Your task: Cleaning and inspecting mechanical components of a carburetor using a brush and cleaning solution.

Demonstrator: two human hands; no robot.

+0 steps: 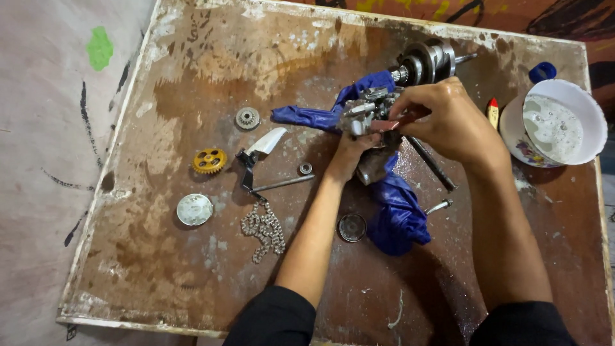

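A small silver metal engine part (364, 115), greasy and irregular, is held above a crumpled blue cloth (394, 211) on the stained board.

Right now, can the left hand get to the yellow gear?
Probably yes: the yellow gear lies bare on the board left of the left hand, nothing between, but that hand is holding the metal part.

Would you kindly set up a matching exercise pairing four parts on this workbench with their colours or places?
Things:
1. sprocket gear
2. rag
3. chain
4. bowl

Descriptions:
A. blue, under the hands
B. white, at the board's right edge, holding foamy liquid
C. yellow, left of the hands
D. silvery, heaped near the left forearm

Pairs: 1-C, 2-A, 3-D, 4-B
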